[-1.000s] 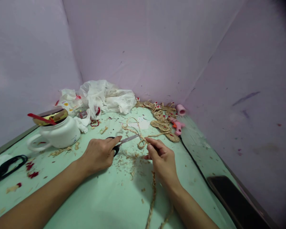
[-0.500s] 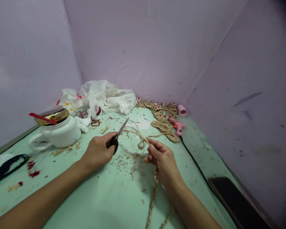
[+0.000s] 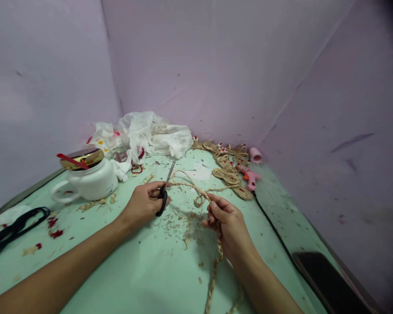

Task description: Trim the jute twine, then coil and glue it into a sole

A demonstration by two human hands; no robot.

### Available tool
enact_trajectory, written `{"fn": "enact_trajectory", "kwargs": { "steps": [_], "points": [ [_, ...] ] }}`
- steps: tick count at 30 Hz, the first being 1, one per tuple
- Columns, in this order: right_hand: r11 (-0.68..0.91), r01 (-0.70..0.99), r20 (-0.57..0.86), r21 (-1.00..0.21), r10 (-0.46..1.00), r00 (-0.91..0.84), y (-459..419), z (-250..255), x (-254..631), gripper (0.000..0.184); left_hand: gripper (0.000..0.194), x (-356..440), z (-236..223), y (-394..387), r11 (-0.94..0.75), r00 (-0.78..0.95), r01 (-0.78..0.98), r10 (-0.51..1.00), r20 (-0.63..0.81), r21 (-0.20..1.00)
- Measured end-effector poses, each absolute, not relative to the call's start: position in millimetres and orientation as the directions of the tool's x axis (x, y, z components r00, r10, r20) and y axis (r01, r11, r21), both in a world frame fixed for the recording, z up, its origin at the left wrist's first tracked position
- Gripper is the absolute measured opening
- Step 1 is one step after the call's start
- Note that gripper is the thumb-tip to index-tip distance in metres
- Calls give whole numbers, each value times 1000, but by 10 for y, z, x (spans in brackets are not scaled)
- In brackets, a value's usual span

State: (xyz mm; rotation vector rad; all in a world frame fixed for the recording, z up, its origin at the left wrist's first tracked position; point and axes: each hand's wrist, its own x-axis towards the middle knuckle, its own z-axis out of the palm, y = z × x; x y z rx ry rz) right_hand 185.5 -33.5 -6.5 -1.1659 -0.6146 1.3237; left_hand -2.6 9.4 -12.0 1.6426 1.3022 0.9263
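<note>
Left hand [image 3: 146, 200]: closed around the black handles of a pair of scissors [image 3: 163, 196], by which the blades are pointed up and away toward the back wall. A thin strand of cord is stretched to the fingertips of this hand; whether it is pinched there cannot be told.

Right hand [image 3: 227, 220]: thumb and fingers closed on a braided straw-coloured cord [image 3: 201, 193]. The cord is located at the centre of the pale green table [image 3: 144, 279], between the two hands; a small loop is formed just beyond the right fingertips, and a thicker plaited length is hung below the hand toward the near edge. Small fibre scraps [image 3: 180, 222] are scattered on the surface between the hands.

Right rear: coiled straw pieces [image 3: 225, 174], some set with red beads, are laid in a row; a pink glue gun [image 3: 249, 178] is placed beside them, a pink ribbed cylinder [image 3: 256, 155] behind it.

Left: a white mug [image 3: 96, 181] is topped by a gold-rimmed item [image 3: 93, 158] with a red stick [image 3: 72, 161] across it. A crumpled white bag [image 3: 159, 135] is heaped behind.

Right foreground: a dark flat object [image 3: 327, 279], partly cropped.
</note>
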Motion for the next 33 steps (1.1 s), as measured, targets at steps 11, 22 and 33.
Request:
{"fn": "enact_trajectory", "kwargs": {
  "steps": [11,22,33],
  "points": [
    [-86,-387,-191,-918,951,243,-321,-107,1856,31,50,-22,-144,-52,-418,365,878,900,237,235],
    [-80,-391,-194,-917,945,263,-319,-92,1855,32,44,-54,-141,-13,-401,349,863,913,209,306],
    [-306,-442,-325,-843,945,-33,-405,-46,1812,28,38,-19,-77,203,229,53,-191,973,-223,954]
  ]
}}
